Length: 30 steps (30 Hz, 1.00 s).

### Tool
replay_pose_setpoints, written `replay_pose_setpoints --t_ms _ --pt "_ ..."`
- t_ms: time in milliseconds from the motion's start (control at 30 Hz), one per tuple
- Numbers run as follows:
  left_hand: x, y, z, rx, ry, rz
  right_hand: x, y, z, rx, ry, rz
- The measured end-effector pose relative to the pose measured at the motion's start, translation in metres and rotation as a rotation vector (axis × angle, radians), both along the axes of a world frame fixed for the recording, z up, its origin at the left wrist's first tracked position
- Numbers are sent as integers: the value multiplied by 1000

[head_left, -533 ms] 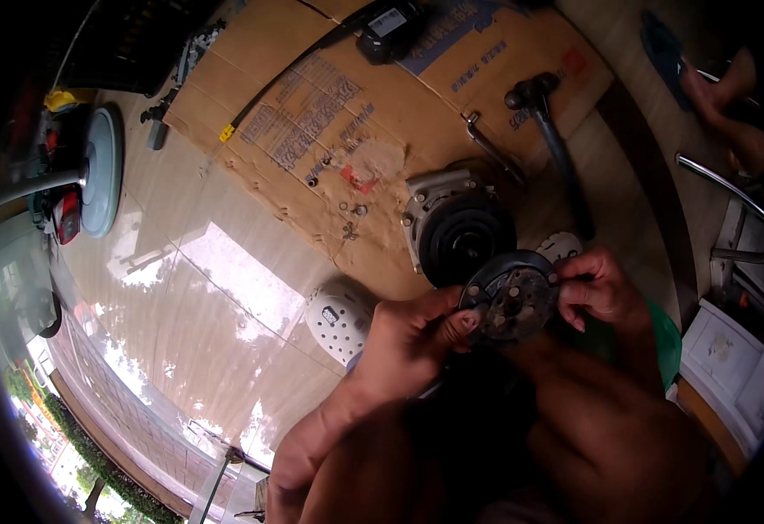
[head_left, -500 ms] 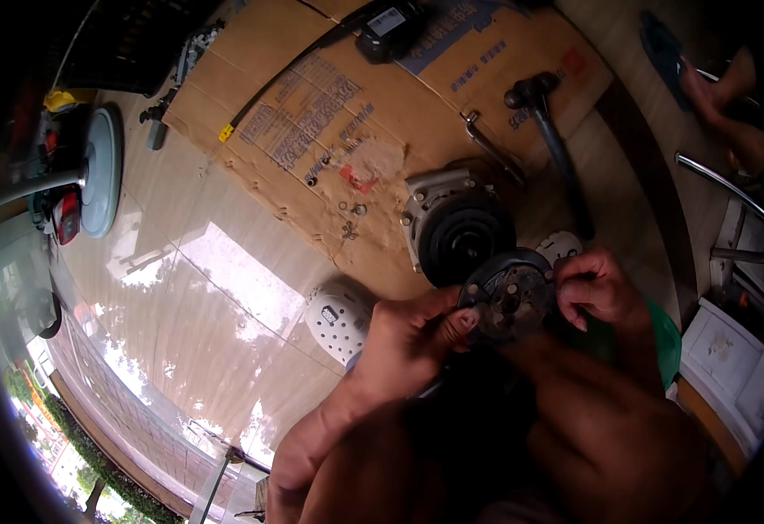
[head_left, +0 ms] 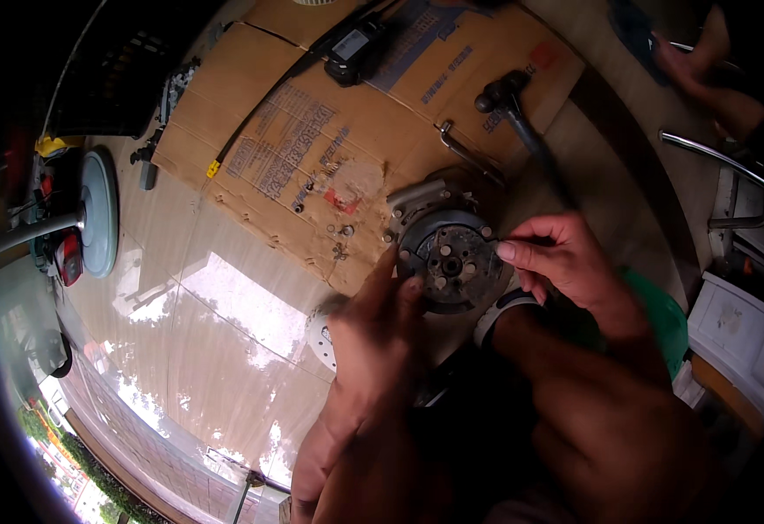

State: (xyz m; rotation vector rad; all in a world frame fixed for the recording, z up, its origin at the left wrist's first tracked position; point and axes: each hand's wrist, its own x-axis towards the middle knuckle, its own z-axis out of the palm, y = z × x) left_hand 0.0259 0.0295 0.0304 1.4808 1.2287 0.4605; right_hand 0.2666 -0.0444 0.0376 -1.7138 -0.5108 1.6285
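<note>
Flattened cardboard [head_left: 312,157] covers part of a pale tiled floor [head_left: 181,349], and at its lower right edge sits a round metal unit [head_left: 417,205] with a dark, rusty perforated disc [head_left: 450,262] lying on its face. Both hands are at that disc — one to each side of it. The left hand [head_left: 373,332] comes up from below, its fingers stretched and pressed against the disc's left rim; the fingers are blurred, so whether they actually pinch the rim cannot be told. The right hand [head_left: 565,258] reaches in from the right, thumb and forefinger closed together at the disc's right rim, the other fingers curled loosely beneath. The disc lies between the two hands, just above the person's knees. A hammer [head_left: 522,122] rests on the cardboard beyond the unit, its head pointing away, with a bent metal tool [head_left: 465,153] just beside it. Farther off lie a black device with a cable [head_left: 356,48] and a few small loose parts [head_left: 338,231]. A round grey fan base [head_left: 98,214] stands at the far left.
</note>
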Motion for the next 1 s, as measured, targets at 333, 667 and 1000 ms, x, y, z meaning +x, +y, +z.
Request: replay_pose_setpoints --t_ms 333,667,1000 --pt "-7 3 -14 280 103 -145 -6 -6 -9 -24 -19 -77" --pt "-5 3 -18 399 72 -131 -7 -9 -12 -7 -105 -67" --pt "-6 8 -20 551 237 -298 -14 -5 -7 9 -252 -48"
